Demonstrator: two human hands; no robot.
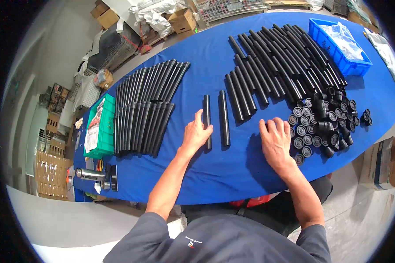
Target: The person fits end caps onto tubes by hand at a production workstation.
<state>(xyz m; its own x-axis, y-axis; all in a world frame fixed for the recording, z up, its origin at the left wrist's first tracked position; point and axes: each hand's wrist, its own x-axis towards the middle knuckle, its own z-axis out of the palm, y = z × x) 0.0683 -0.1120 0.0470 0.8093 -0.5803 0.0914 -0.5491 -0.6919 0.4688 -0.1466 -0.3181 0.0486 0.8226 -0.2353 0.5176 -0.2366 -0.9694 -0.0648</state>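
Observation:
My left hand [196, 131] is over the left one of two separate black tubes [207, 105], its thumb and forefinger apart and reaching to the tube. The second black tube [224, 118] lies parallel to it, just right of that hand. My right hand [276, 139] hovers or rests beside the pile of round black caps [307, 140], fingers bent downward; whether the fingertips hold anything is hidden. Beyond it spreads a large stack of black tubes [267, 61]. On the left lie two rows of tubes with wider ends [140, 127].
A blue crate [355, 66] with plastic bags stands at the back right of the blue-covered table [197, 175]. At the left are a green crate [104, 142], a metal flask [90, 173] and orange-handled scissors [100, 165]. An open carton [379, 164] is on the floor at right.

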